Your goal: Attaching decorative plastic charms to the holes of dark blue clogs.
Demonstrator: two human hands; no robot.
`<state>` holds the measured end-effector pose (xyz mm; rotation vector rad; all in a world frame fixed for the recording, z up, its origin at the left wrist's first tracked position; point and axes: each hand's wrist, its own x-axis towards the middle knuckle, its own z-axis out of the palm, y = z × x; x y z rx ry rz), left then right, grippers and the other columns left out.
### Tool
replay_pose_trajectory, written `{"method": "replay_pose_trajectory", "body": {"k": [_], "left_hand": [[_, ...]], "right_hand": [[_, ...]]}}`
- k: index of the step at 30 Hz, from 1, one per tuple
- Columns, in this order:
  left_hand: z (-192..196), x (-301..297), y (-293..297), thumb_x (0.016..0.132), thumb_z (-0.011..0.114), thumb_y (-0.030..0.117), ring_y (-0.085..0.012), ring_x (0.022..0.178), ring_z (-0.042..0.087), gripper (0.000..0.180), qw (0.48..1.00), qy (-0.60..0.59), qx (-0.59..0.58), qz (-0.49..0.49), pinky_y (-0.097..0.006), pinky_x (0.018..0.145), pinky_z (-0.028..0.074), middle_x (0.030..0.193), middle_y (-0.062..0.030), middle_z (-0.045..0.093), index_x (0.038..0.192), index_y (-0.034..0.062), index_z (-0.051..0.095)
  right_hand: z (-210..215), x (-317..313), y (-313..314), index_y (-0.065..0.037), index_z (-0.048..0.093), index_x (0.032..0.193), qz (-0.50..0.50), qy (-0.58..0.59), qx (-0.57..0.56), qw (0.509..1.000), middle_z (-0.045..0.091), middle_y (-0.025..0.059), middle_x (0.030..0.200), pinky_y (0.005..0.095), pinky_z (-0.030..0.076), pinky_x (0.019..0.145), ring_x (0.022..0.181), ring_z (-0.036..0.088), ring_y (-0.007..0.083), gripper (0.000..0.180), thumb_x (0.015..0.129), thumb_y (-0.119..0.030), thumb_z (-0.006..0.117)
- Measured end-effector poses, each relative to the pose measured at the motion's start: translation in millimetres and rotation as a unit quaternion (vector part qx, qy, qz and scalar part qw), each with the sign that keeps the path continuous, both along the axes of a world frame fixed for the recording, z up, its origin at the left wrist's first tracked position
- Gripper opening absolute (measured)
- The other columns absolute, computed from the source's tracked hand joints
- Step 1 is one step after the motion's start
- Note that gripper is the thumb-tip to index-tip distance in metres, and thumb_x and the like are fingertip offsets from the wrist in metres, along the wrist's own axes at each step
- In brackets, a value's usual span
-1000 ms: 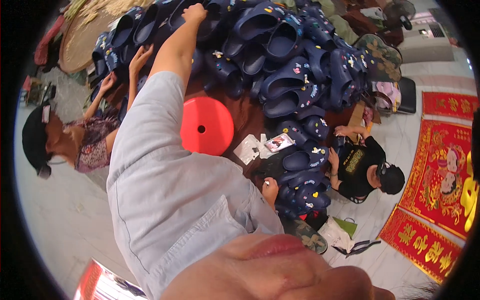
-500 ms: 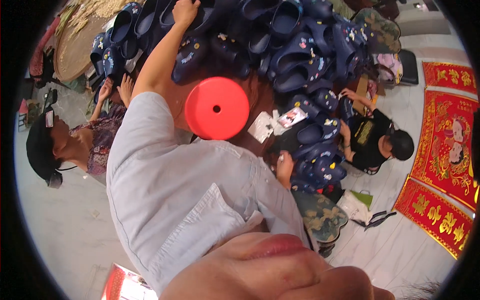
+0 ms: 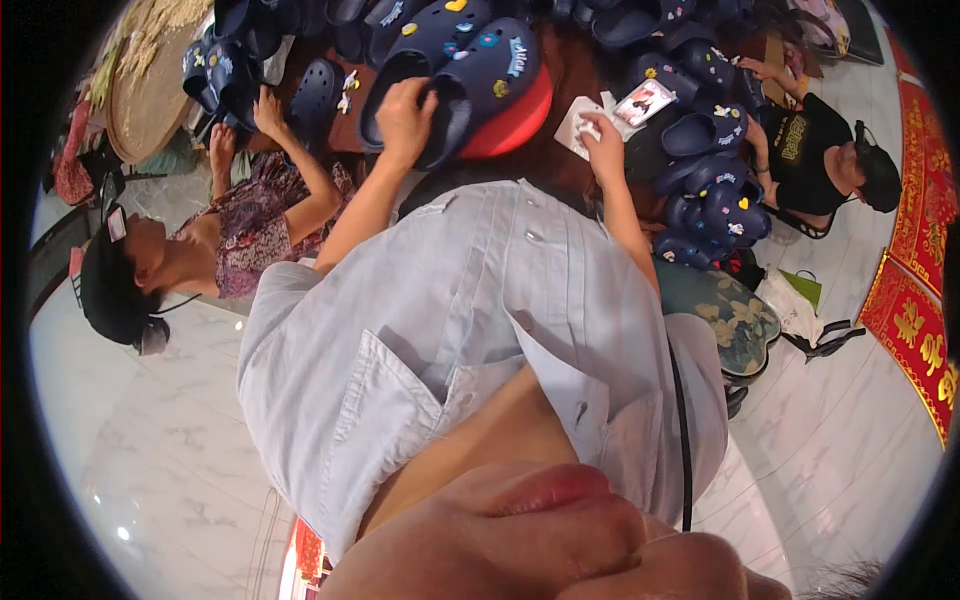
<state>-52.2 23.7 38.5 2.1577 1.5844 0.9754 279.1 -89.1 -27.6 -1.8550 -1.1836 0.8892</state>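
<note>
A pair of navy clogs (image 3: 480, 75) with colourful charms lies over the red round stool (image 3: 520, 118) in front of me. My left hand (image 3: 404, 122) grips the pair at the heel openings, its fingers curled over the rims. To the right, my right hand (image 3: 603, 150) is over a white plastic packet (image 3: 572, 128), fingers drawn together. Something small and white shows at those fingertips, too small to name. Beside that hand is a phone-sized card or screen with a picture (image 3: 645, 102).
Many more navy clogs are heaped at the back (image 3: 625, 25) and right (image 3: 715, 190). A co-worker (image 3: 240, 230) at left handles a clog (image 3: 315, 95); another co-worker (image 3: 815, 155) sits right of the heap. A patterned stool seat (image 3: 725, 315) stands near my right side.
My left hand has come back from the far heap, bringing a pair of clogs over the red stool. My right hand has moved forward to the white packet. The view has shifted.
</note>
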Motion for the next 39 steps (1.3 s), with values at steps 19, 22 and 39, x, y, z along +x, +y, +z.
{"method": "replay_pose_trajectory", "body": {"k": [19,22,39], "left_hand": [[-11.8,59.3,5.7,0.084,0.069,0.035,-0.0468,0.085,0.064,0.041,0.988,0.048,-0.142,-0.047,-0.051,0.074,0.053,0.092,-0.0315,0.063,0.087,-0.0059,0.062],[-9.1,56.9,2.4,0.082,0.07,0.037,-0.044,0.084,0.065,0.043,0.988,0.067,-0.13,-0.039,-0.05,0.073,0.054,0.093,-0.0277,0.064,0.094,-0.0036,0.062],[-23.1,58.4,-8.4,0.081,0.062,0.032,-0.0423,0.103,0.059,0.041,0.997,0.062,-0.054,-0.015,-0.052,0.084,0.051,0.11,-0.0223,0.059,0.104,-0.0024,0.06]], "right_hand": [[111.7,-117.3,40.5,-0.003,0.066,0.104,0.192,-0.078,0.216,0.954,0.062,0.0138,0.102,0.0367,0.051,0.079,0.096,0.062,0.03,0.019,0.086,-0.004,0.063],[105.6,-122.4,44.0,-0.003,0.066,0.104,0.237,-0.152,0.263,0.923,0.062,0.0128,0.102,0.0396,0.048,0.086,0.102,0.058,0.0317,0.02,0.084,-0.007,0.066],[49.3,-89.2,181.2,-0.004,0.065,0.103,0.019,-0.305,0.089,0.948,0.063,0.021,0.105,0.0485,0.044,0.093,0.104,0.056,0.042,0.033,0.079,-0.024,0.076]]}}
